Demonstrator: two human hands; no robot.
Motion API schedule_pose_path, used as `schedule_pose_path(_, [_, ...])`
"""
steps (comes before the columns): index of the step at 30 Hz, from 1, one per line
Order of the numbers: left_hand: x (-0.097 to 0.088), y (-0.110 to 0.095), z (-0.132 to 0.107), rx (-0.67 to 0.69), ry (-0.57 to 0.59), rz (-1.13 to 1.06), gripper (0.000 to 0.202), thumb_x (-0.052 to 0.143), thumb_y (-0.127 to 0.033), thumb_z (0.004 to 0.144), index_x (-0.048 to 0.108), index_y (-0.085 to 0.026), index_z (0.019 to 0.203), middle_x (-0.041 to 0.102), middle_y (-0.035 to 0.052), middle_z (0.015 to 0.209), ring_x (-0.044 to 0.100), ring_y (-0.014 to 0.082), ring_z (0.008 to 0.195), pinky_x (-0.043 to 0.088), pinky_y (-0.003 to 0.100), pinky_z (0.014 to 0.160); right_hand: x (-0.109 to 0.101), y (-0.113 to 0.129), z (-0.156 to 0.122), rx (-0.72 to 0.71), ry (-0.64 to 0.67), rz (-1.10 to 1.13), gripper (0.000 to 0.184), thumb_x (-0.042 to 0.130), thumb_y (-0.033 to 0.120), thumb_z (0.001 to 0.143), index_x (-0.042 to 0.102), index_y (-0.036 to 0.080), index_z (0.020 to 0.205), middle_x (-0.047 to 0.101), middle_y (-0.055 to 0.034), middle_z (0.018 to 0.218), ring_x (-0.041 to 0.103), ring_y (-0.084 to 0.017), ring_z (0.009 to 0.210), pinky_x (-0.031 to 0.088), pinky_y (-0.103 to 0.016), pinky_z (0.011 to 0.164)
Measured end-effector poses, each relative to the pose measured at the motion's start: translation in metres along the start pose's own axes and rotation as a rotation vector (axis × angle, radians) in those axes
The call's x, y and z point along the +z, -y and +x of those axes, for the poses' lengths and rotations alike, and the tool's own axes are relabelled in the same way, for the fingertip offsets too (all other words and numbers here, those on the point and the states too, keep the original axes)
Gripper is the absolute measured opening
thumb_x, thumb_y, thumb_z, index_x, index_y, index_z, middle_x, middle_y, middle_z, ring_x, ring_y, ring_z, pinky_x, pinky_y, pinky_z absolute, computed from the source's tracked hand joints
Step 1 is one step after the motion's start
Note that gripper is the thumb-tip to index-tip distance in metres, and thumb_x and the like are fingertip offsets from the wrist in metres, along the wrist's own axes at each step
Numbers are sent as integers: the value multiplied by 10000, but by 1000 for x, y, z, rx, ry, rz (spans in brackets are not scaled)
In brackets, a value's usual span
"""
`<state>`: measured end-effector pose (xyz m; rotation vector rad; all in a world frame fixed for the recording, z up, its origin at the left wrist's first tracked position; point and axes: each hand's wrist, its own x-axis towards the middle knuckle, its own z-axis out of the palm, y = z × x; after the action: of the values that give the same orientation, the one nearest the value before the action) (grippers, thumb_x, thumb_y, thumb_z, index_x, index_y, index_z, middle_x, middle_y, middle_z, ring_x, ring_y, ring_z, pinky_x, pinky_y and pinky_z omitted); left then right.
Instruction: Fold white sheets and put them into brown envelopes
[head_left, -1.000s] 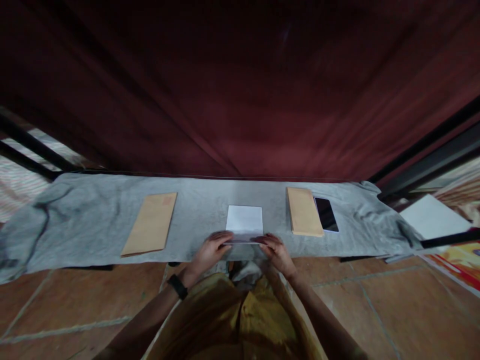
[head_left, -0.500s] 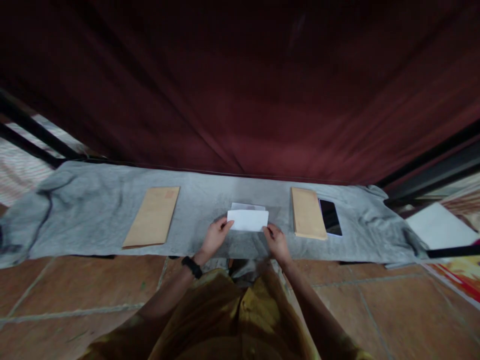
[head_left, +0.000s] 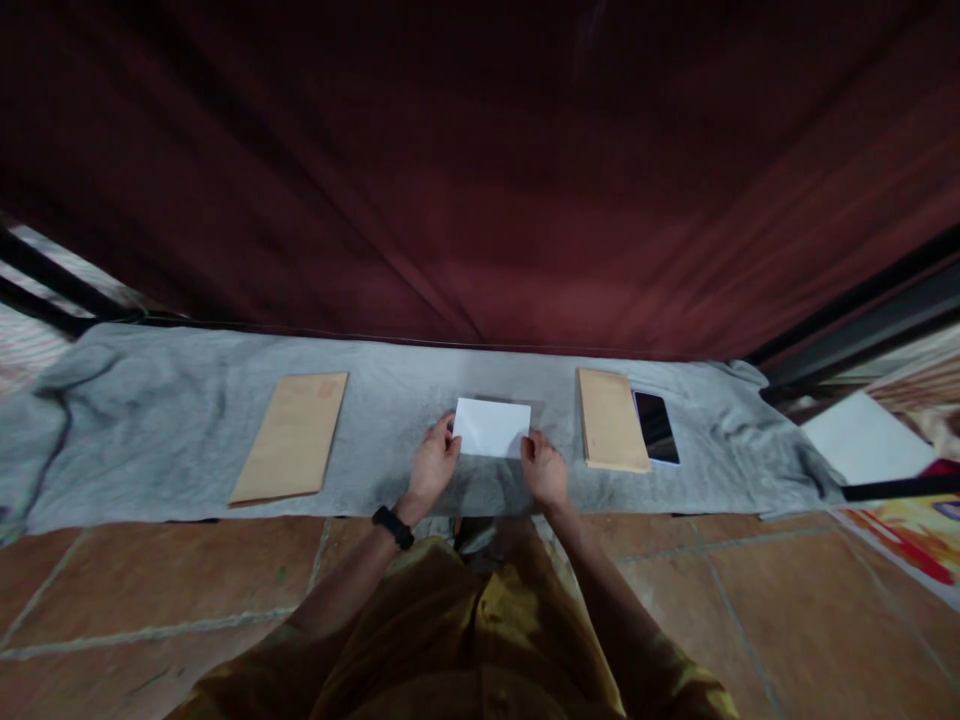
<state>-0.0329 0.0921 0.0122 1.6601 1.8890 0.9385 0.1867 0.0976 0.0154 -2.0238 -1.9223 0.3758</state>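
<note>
A white sheet of paper (head_left: pixel 491 427) is held between my two hands over the grey cloth. My left hand (head_left: pixel 433 462), with a black band on its wrist, pinches the sheet's left edge. At the lower right corner, the fingers of my right hand (head_left: pixel 544 470) close on the same sheet. Only one flat white face shows, so I cannot tell whether it is folded. To the left lie brown envelopes (head_left: pixel 292 437). A smaller stack of brown envelopes (head_left: pixel 611 420) rests right of my right hand.
A phone (head_left: pixel 657 428) with a dark screen lies against the right-hand envelopes. The grey cloth (head_left: pixel 405 400) covers a narrow bench. A dark red curtain (head_left: pixel 480 220) hangs behind it. Further right are a white sheet (head_left: pixel 866 437) and a colourful printed sheet (head_left: pixel 915 535).
A second white edge showed behind the front panel before; now one taller white face is seen. Both hands keep hold, and the view has shifted slightly.
</note>
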Motion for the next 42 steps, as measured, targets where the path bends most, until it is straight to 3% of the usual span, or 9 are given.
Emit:
schedule_pose_path(8, [-5,-21,2,-29,89,313,421,469,-208,963,575,-104,1357,721,167,1117,668,284,1069,513,397,955,5,10,0,31,-3,-96,353,358,326,1071,642,164,1204,749,-142,989,739,-234,833,518,-334,808])
schedule_pose_path(14, [-8,-34,-2,-49,126,516,422,469,-223,980,546,-126,1384,712,165,1175,660,278,1126,508,366,953,7,13,0,-5,-4,-159,357,401,288,1063,567,155,1350,723,-168,1120,728,-234,906,520,-340,842])
schedule_pose_path(19, [-8,-35,-1,-66,141,539,418,459,-244,999,542,-127,1392,716,161,1173,653,279,1149,506,368,960,7,12,-2,-39,-48,-186,426,377,255,1055,473,119,1447,700,-176,1174,703,-241,908,517,-365,845])
schedule_pose_path(23, [-6,-33,-1,-43,127,538,406,471,-228,994,554,-124,1378,713,162,1186,650,286,1148,510,381,961,3,15,-3,-73,-108,-181,424,380,233,1037,512,99,1416,685,-183,1137,660,-279,995,491,-425,912])
schedule_pose_path(26, [-4,-31,-1,-33,115,526,397,470,-231,994,565,-130,1367,713,157,1182,654,291,1129,517,392,952,2,26,-2,-213,-138,-118,423,392,238,1033,533,119,1414,649,-189,1260,606,-292,1140,457,-441,996])
schedule_pose_path(30, [-3,-27,0,-23,100,520,403,471,-238,992,566,-138,1370,714,160,1165,657,299,1110,530,406,931,15,42,0,-429,-105,-31,454,415,306,1046,511,160,1466,480,-140,1546,426,-277,1415,363,-431,1150])
schedule_pose_path(38, [-2,-27,-3,31,51,547,425,451,-205,976,543,-101,1377,675,183,1205,637,304,1128,521,421,963,38,38,1,-336,-85,-87,538,396,408,1067,416,183,1555,344,-156,1636,358,-309,1489,289,-517,1203])
schedule_pose_path(42, [15,-28,-3,234,-43,496,471,406,-145,956,520,-122,1413,586,178,1383,541,293,1305,455,456,1095,36,38,1,-331,-61,-114,546,399,389,1065,396,169,1565,302,-162,1652,333,-309,1505,269,-512,1215])
